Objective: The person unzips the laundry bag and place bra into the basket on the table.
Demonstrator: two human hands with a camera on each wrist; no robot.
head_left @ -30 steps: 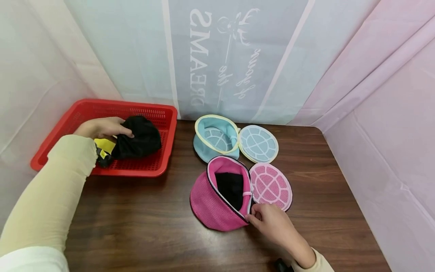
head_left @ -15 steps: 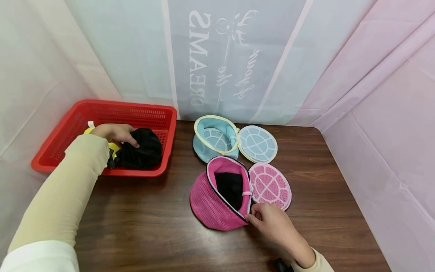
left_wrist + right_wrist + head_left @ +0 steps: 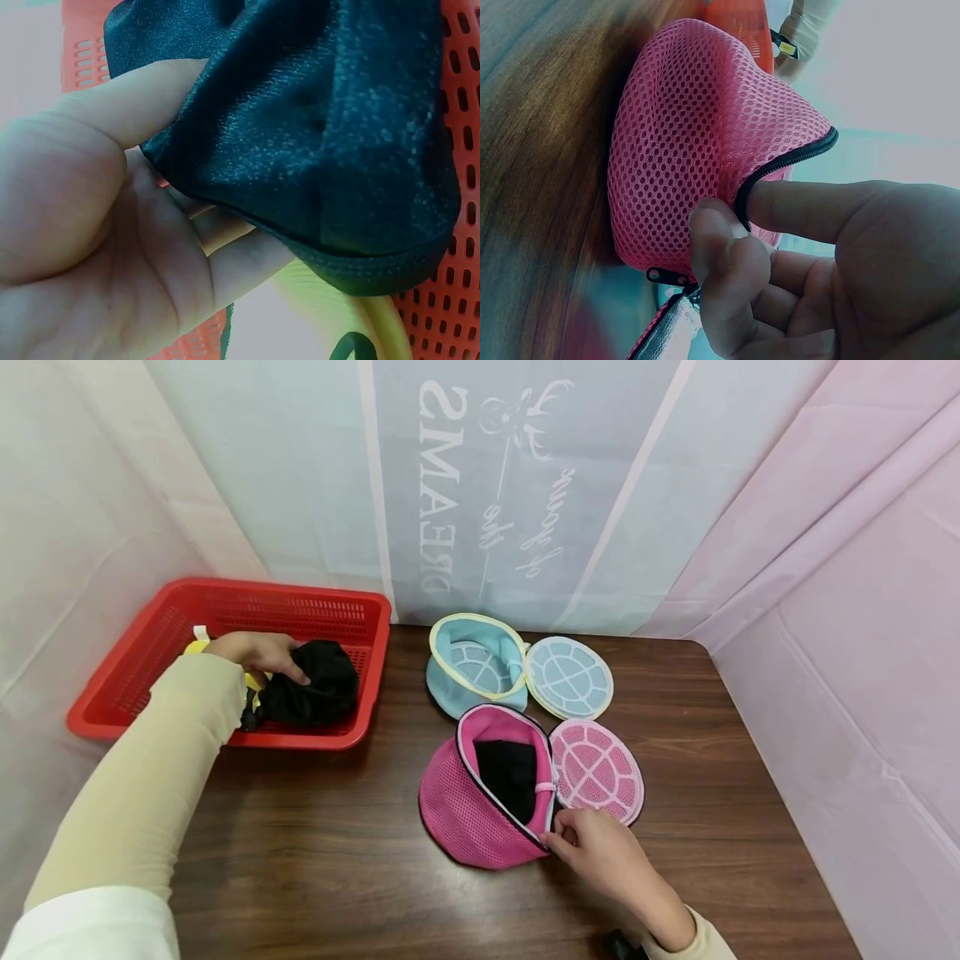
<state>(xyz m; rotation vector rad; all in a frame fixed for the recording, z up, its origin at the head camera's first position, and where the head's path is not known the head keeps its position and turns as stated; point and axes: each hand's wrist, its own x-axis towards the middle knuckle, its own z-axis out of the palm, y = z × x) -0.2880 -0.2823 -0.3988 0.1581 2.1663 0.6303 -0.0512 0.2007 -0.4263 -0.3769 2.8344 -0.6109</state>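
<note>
Inside the red plastic basket (image 3: 360,693), my left hand (image 3: 258,656) pinches a piece of black cloth (image 3: 318,689). The left wrist view shows the thumb on top of this dark, slightly shiny cloth (image 3: 300,150) with a hemmed edge, and the fingers underneath. Over the table, my right hand (image 3: 600,852) pinches the zippered rim of a pink mesh laundry bag (image 3: 468,810). Its round lid (image 3: 596,770) is folded back, and another black cloth (image 3: 507,781) lies inside. In the right wrist view, thumb and forefinger grip the black zipper edge (image 3: 787,161).
Behind the pink bag stands a blue mesh laundry bag (image 3: 450,689) with its lid (image 3: 570,677) laid back. Something yellow (image 3: 330,300) lies under the black cloth in the basket. Fabric curtains (image 3: 315,485) surround the brown wooden table (image 3: 345,843).
My left hand has shifted right and slightly down inside the basket, and the black cloth sits lower. A white-and-yellow item shows behind the wrist. My right hand keeps its hold on the rim.
</note>
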